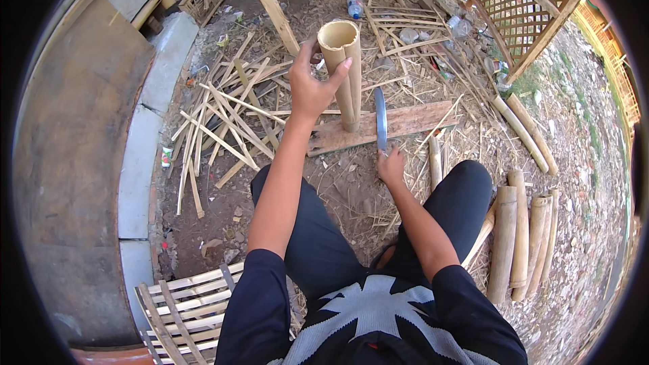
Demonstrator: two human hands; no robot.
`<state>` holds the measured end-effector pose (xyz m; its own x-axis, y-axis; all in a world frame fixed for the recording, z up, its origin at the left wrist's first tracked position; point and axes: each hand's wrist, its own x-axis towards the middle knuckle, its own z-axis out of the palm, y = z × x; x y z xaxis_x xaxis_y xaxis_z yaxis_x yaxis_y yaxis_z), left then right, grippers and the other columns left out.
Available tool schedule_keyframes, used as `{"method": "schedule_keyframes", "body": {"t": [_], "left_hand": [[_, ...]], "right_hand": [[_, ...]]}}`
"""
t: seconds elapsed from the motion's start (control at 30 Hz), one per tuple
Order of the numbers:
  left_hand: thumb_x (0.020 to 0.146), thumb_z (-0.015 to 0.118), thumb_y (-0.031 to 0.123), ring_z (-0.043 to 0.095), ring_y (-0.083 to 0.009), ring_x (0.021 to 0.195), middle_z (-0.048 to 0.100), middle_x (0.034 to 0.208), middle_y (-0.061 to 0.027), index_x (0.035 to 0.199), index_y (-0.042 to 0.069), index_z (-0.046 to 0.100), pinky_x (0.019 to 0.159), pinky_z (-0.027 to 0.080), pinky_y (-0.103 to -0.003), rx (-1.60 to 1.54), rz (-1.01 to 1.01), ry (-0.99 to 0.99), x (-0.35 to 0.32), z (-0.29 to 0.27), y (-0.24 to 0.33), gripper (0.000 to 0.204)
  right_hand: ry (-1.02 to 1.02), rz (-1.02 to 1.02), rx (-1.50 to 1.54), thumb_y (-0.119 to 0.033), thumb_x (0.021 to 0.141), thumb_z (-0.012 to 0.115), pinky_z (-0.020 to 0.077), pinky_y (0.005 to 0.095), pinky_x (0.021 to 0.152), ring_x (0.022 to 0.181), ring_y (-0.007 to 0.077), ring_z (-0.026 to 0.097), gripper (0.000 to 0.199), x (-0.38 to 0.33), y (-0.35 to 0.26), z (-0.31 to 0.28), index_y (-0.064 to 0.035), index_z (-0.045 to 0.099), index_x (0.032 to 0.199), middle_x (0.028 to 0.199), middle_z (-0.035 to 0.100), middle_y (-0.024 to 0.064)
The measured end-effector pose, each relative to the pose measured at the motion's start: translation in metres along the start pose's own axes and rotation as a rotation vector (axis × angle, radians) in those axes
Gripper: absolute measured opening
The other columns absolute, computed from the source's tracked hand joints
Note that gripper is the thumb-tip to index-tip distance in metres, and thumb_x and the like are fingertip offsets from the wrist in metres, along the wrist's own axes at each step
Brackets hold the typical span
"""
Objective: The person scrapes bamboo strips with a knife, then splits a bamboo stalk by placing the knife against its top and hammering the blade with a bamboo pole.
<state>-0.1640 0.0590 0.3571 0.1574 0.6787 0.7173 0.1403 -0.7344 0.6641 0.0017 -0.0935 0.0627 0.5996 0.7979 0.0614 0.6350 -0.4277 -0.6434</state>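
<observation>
The left hand (312,89) clasps the upper end of one smooth, hollow bamboo tube (348,101) standing on one rough wooden plank (419,122); the right hand (391,165) grips one curved metal knife (381,118). Two round poles (520,134) lie rightward.

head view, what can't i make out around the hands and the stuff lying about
All in the head view:
- bamboo tube: its inner bottom, hidden by its own walls
- curved knife: its handle, mostly covered by the right hand
- slatted rack: lower end cut off by the picture's edge
- plastic bottle: contents, too small to tell
</observation>
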Motion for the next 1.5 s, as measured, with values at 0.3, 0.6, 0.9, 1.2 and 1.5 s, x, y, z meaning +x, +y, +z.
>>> {"method": "schedule_keyframes", "body": {"t": [0.3,0.6,0.9,1.2,1.5], "left_hand": [[0.078,0.080,0.023,0.064,-0.0169,0.094,0.067,0.110,-0.0126,0.125,-0.002,0.057,0.081,0.050,-0.032,-0.028,-0.013,-0.050,-0.002,-0.005,0.007,0.058],[0.079,0.079,0.023,0.064,-0.0187,0.100,0.065,0.114,-0.0129,0.128,-0.001,0.054,0.084,0.049,-0.032,-0.025,-0.066,-0.123,0.011,-0.025,0.017,0.060],[0.079,0.080,0.025,0.062,-0.0183,0.106,0.063,0.121,-0.0123,0.137,0.001,0.046,0.083,0.049,-0.031,-0.060,-0.079,-0.062,0.018,-0.029,-0.003,0.071],[0.079,0.080,0.023,0.063,-0.0168,0.106,0.065,0.121,-0.0071,0.145,0.008,0.041,0.079,0.048,-0.029,-0.016,0.012,-0.085,0.005,-0.035,0.011,0.078],[0.079,0.080,0.023,0.063,-0.0172,0.104,0.065,0.121,-0.0072,0.144,0.009,0.044,0.078,0.050,-0.030,-0.002,-0.007,-0.061,-0.008,-0.036,0.030,0.076]], "right_hand": [[-0.443,0.182,-0.301,-0.036,0.078,0.073,0.0393,0.0501,0.105,0.121,0.0438,0.050,0.066,-0.038,0.066,0.044,0.0067,0.053,0.124,0.126,0.053,0.0292],[-0.470,0.280,-0.115,-0.043,0.076,0.075,0.0509,0.0477,0.093,0.107,0.0439,0.063,0.072,-0.013,0.059,0.042,0.0047,0.051,0.123,0.115,0.063,0.0301],[-0.165,0.523,0.331,-0.032,0.074,0.070,0.0524,0.0469,0.075,0.083,0.0409,0.069,0.042,0.044,-0.025,0.029,0.0072,0.065,0.088,0.079,0.068,0.0254],[-0.039,0.268,0.621,-0.037,0.088,0.072,0.0366,0.0312,0.044,0.048,0.0114,0.048,0.042,0.022,-0.124,-0.143,0.0033,0.065,0.083,0.060,0.054,0.0018],[-0.113,-0.030,0.666,-0.020,0.090,0.069,0.0338,0.0239,0.042,0.046,0.0048,0.047,0.020,-0.032,-0.195,-0.307,-0.0022,0.061,0.085,0.057,0.052,-0.0026]]}}
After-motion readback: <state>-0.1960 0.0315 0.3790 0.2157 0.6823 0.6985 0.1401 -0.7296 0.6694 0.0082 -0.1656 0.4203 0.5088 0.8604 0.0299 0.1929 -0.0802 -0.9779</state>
